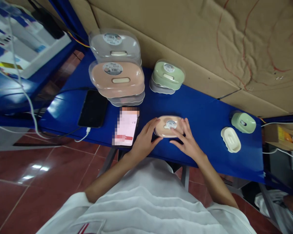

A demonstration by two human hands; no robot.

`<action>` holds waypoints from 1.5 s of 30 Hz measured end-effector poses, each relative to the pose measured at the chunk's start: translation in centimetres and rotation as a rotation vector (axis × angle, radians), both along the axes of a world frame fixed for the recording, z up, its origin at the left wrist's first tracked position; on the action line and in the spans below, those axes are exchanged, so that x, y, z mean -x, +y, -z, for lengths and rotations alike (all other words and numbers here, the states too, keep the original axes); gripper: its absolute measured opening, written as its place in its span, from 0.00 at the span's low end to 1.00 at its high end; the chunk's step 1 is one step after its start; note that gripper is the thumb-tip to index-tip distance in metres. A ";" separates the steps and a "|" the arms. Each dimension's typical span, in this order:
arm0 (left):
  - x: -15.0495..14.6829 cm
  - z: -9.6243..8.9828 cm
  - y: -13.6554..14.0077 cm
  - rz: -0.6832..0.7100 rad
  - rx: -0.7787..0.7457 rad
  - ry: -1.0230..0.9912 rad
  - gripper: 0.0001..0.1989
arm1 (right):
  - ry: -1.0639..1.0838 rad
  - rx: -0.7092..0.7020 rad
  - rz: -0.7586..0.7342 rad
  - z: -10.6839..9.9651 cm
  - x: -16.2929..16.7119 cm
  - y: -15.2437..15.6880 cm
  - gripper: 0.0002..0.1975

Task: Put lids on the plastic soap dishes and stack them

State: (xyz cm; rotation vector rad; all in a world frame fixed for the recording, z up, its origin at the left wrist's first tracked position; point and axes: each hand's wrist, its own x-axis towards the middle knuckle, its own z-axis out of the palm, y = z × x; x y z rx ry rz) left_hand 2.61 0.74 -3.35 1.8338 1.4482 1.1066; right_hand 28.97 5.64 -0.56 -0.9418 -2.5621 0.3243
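Observation:
A small peach-coloured plastic box (164,132) with a clear lid and a round label sits on the blue table in front of me. My left hand (147,135) grips its left end, fingers at the far rim and thumb at the near edge. Around the right end curls my right hand (187,139), with one finger on top beside the label (171,123) and others along the far right rim. The right thumb hangs by the near edge. To the right lie an open cream tray (231,139) with a wavy rim and a light green box (246,123).
Large lidded boxes in peach (114,87) and grey (95,47) stand at the back left. A green box (158,73) rests on a grey one. A lit phone (125,126) and a dark phone (93,109) with a white cable lie left. Cardboard (185,35) walls the back.

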 end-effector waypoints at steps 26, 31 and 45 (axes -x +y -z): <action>0.1 -1.2 -0.8 0.003 -0.025 0.112 0.31 | -0.057 -0.275 0.679 -6.0 -7.7 6.4 0.35; -0.9 -1.1 -0.3 0.090 -0.105 0.270 0.27 | -0.215 -0.174 1.118 -0.6 -16.4 -3.3 0.33; -2.6 -2.2 0.9 0.315 -0.148 0.518 0.22 | -0.120 -0.204 1.079 -2.5 -20.2 5.7 0.31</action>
